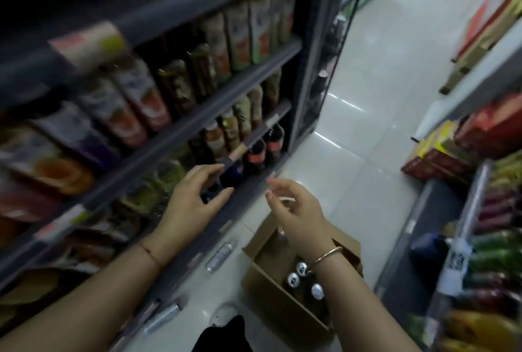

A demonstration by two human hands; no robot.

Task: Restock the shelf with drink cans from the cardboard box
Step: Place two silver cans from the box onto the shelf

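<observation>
An open cardboard box stands on the floor below my right forearm, with three silver-topped dark drink cans upright inside. My left hand reaches into the lowest shelf, fingers spread over dark cans that stand there; whether it grips one is unclear. My right hand hovers just off the shelf edge above the box, fingers apart and holding nothing. A gold bangle sits on that wrist.
Dark bottles with red labels stand further right on the same shelf. Juice cartons and bottles fill the shelves above. Two plastic bottles lie on the white tiled floor. Another stocked shelf unit bounds the aisle on the right.
</observation>
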